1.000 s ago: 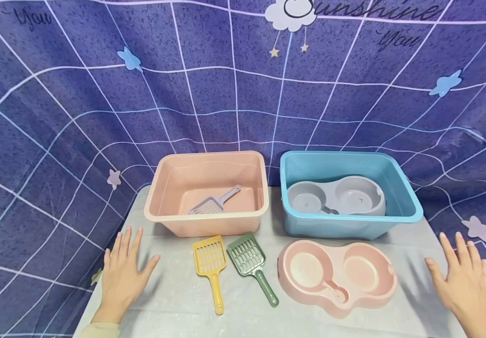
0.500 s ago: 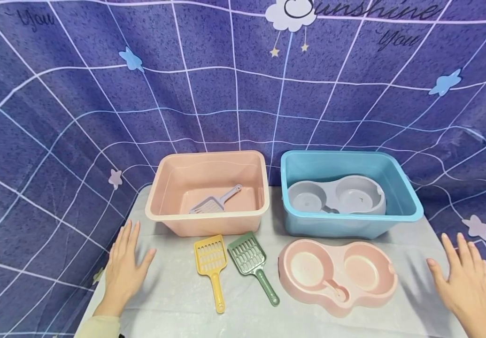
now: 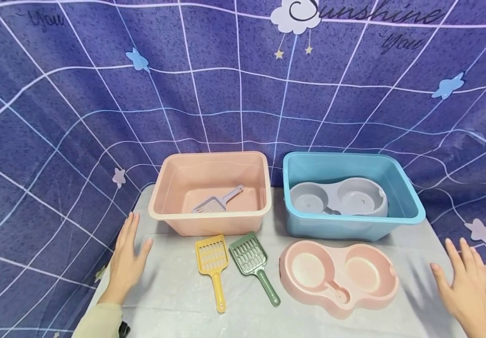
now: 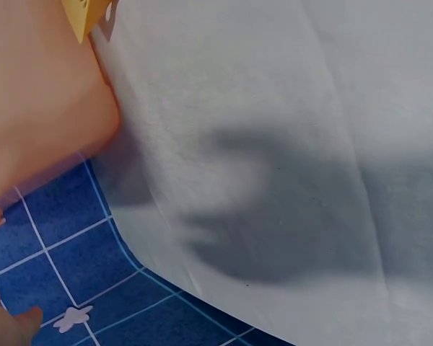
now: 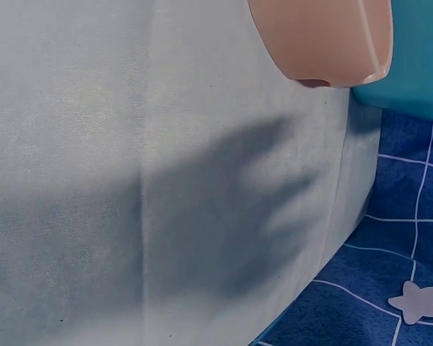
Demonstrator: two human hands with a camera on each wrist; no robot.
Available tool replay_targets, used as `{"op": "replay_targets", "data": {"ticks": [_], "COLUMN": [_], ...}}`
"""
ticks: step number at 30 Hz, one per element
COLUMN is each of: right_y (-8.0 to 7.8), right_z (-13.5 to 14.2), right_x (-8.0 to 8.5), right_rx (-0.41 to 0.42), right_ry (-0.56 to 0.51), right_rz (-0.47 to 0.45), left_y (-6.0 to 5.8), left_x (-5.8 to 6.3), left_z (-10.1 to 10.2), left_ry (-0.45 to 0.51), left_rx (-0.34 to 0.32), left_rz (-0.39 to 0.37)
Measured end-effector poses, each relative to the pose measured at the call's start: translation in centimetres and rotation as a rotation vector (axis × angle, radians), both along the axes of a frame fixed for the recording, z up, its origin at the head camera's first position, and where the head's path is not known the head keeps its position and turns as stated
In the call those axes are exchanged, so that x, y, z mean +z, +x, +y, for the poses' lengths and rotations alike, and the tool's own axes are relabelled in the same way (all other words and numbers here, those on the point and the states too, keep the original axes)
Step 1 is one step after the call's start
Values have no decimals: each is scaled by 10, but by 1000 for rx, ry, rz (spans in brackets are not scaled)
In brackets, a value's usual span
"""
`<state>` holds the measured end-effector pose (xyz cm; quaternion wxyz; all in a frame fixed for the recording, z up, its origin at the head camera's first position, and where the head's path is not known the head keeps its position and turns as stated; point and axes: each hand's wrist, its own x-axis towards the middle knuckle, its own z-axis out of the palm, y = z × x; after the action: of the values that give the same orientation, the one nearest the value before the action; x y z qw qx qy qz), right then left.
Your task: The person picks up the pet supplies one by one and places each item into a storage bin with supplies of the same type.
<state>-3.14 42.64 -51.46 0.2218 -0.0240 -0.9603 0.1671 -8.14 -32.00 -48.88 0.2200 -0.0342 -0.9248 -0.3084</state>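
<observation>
My left hand (image 3: 125, 260) is held at the table's left side with straight fingers, holding nothing; a few fingertips (image 4: 11, 324) enter the left wrist view's corner. Over the right edge, my right hand (image 3: 470, 286) spreads its fingers, also bare. Nearest the left hand are a peach bin (image 3: 209, 225) with a lilac litter scoop (image 3: 215, 204) inside and a yellow litter scoop (image 3: 212, 256). A green litter scoop (image 3: 249, 256) lies beside the yellow one. Closer to the right hand are a pink double pet bowl (image 3: 340, 277) and a blue bin (image 3: 348, 230) holding a grey double pet bowl (image 3: 331, 195).
A pale cloth covers the table (image 3: 171, 300). Behind it and along its sides hangs a purple-blue curtain (image 3: 209, 108) with grid lines and stars. Both bins stand side by side at the table's back. Hand shadows fall on the cloth in both wrist views.
My left hand has turned more onto its side and moved slightly up, with more sleeve now showing. The right hand stays nearly still. The bins, scoops and bowls remain in place; the view shifts slightly.
</observation>
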Motion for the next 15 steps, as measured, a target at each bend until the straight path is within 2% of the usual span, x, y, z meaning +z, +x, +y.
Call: {"op": "replay_targets", "data": {"ticks": [10, 15], "right_y": [2, 3], "right_z": [-1, -2], "right_x": [-3, -3], "right_rx": [13, 16], "right_ry": [-9, -14], "right_rz": [22, 25], "left_y": [-17, -26], "left_x": [4, 6], "left_z": [2, 1], "left_ry": [140, 216], "left_rx": [-46, -97], "left_rz": [-3, 30]}}
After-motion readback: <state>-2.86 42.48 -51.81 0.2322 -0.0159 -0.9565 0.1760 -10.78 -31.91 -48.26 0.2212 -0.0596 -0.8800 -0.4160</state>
